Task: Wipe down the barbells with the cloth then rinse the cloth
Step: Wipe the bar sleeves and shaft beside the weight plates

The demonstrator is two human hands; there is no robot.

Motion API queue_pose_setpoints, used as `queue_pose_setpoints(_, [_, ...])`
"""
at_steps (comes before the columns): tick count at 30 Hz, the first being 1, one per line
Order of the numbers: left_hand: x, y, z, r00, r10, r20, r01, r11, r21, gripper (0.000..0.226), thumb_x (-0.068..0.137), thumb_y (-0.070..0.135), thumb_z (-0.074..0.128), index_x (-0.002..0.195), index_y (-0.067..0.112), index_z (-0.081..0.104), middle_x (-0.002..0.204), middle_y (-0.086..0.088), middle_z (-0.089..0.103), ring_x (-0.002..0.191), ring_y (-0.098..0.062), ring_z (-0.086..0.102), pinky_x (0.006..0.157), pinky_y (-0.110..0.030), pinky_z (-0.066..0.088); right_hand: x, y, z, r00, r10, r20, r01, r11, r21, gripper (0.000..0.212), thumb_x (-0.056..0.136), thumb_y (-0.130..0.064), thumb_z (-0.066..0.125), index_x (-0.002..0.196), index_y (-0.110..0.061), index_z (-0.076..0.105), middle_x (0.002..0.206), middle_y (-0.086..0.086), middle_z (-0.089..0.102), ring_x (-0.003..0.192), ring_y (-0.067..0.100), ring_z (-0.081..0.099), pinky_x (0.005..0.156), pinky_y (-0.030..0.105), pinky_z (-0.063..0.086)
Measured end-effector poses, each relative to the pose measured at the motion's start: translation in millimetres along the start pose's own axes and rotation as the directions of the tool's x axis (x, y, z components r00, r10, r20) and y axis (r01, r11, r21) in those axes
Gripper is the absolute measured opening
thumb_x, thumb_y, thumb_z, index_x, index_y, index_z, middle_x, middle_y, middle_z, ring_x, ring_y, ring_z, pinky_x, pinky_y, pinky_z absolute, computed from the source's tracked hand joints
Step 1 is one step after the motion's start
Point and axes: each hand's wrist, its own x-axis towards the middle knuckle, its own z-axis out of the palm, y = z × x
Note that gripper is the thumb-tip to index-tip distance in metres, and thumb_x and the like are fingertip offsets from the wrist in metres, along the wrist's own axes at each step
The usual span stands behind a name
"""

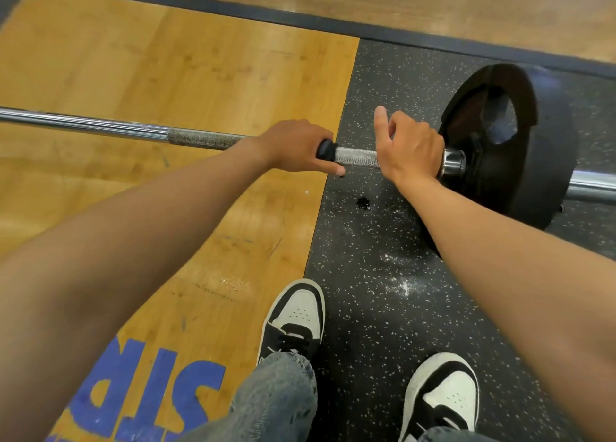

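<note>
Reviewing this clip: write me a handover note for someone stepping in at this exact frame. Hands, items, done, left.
Left hand: grips the steel barbell shaft with a dark cloth wrapped under its fingers.
Right hand: curled over the knurled section beside the chrome collar, thumb up.
The black weight plate rests on the speckled rubber mat; the shaft spans the wooden platform.
Done: cannot tell how much is wiped.
Left: finish wiping, then rinse the cloth.

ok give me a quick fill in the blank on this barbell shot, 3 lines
1. Both hands grip the ____ of the barbell.
2. The left hand wraps a dark ____ around the bar.
3. The right hand sits next to the black ____, over the speckled mat.

Missing words: bar; cloth; plate
</note>
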Motion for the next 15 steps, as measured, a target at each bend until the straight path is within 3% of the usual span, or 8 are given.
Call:
queue_pose_setpoints(4, [-17.2,-16.2,-3.9,0.999,-0.029,-0.038,0.031,0.998,0.052,0.066,0.082,0.083,0.054,0.094,0.018,0.055,0.070,0.004,0.055,0.059,-0.015,0.049,0.052,-0.032,0.029,0.5,-0.8,0.1,1.000,-0.012,-0.017,0.012,1.000,0.002,0.069,0.104,-0.065,0.019,0.080,-0.013,0.057,0.069,0.006,0.059,0.066,0.031,0.054,0.066,0.038,0.033])
queue_pose_setpoints(9, [10.1,27.0,-0.2,0.999,0.041,0.007,-0.041,0.999,0.000,0.059,0.090,0.072,0.059,0.103,0.014,0.056,0.070,0.005,0.053,0.060,-0.012,0.049,0.052,-0.033,0.031,-0.9,-1.2,1.1,1.000,-0.004,-0.024,0.004,1.000,-0.017,0.070,0.103,-0.067,0.017,0.080,-0.014,0.057,0.071,0.005,0.059,0.066,0.030,0.053,0.066,0.038,0.031])
queue_pose_setpoints(13, [38.0,68.3,2.2,0.978,0.156,0.139,-0.144,0.985,-0.096,0.037,0.092,0.060,0.067,0.080,0.032,0.046,0.067,0.012,0.050,0.059,-0.006,0.047,0.055,-0.029,0.035,-1.0,-0.8,-0.3,1.000,0.011,-0.017,-0.011,1.000,-0.013,0.066,0.105,-0.062,0.021,0.081,-0.012,0.057,0.072,0.006,0.055,0.069,0.031,0.049,0.068,0.037,0.028])
queue_pose_setpoints(15, [39.1,62.0,3.6,0.979,0.152,0.134,-0.139,0.985,-0.104,0.040,0.092,0.062,0.066,0.097,0.024,0.053,0.071,0.012,0.051,0.060,-0.004,0.047,0.055,-0.029,0.035,-0.2,-0.2,-1.4,1.000,0.009,-0.004,-0.009,1.000,-0.029,0.064,0.106,-0.059,0.020,0.081,-0.012,0.056,0.073,0.007,0.053,0.070,0.031,0.047,0.069,0.038,0.027])
